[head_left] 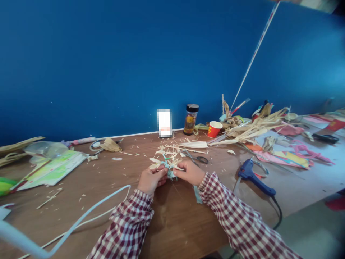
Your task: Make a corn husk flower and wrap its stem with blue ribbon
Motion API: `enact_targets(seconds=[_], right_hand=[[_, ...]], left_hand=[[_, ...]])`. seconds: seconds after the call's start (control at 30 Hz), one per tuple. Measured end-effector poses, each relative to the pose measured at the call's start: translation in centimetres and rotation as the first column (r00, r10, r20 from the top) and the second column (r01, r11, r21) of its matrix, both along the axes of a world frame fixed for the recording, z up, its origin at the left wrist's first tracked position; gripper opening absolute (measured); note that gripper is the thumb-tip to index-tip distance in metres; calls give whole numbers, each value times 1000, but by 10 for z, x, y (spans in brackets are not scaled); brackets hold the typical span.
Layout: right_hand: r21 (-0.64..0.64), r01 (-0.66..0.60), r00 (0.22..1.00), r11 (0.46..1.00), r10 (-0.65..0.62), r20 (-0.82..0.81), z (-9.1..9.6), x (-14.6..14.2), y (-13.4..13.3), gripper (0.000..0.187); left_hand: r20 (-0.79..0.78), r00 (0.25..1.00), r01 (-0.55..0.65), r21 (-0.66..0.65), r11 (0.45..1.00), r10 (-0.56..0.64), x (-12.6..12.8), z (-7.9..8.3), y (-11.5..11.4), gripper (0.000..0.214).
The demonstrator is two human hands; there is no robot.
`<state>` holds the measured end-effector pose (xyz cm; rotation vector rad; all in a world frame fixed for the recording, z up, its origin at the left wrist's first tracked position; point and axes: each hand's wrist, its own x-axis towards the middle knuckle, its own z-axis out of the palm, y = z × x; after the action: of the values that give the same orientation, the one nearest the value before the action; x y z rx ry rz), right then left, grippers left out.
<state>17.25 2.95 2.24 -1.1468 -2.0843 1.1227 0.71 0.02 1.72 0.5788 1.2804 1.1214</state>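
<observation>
Where left hand and right hand pinch the husk piece inside the tabletop's near edge, grip its blue part; the partly hidden strips seem light, fragile.

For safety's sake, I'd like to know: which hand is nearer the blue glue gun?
The right hand. The blue glue gun lies to its right, apart from it; the left hand is farther off, on the right hand's other side.
</observation>
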Motion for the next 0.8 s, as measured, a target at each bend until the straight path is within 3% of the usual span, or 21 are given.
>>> enact_targets(seconds=[0.13, 0.27, 0.47, 0.67, 0.8], right_hand=[[82, 104, 994, 991, -105, 3, -2, -3, -9, 29], [32, 184, 983, 982, -184, -10, -9, -3, -15, 31], [-30, 267, 961, 963, -268, -71, -14, -4, -19, 25], [-12, 342, 935, 939, -342, -92, -13, -8, -26, 26], [-36, 381, 916, 924, -383, -123, -14, -9, -27, 29]], left_hand=[[-16, 1000, 15, 129, 992, -13, 4, -5, 0, 25], [-46, 998, 43, 247, 968, -33, 7, -8, -1, 22], [-37, 999, -8, 203, 979, 16, 9, -8, -1, 23], [22, 998, -58, 171, 983, 55, 11, -12, -1, 32], [-1, 997, -78, 210, 975, 80, 12, -18, 0, 35]])
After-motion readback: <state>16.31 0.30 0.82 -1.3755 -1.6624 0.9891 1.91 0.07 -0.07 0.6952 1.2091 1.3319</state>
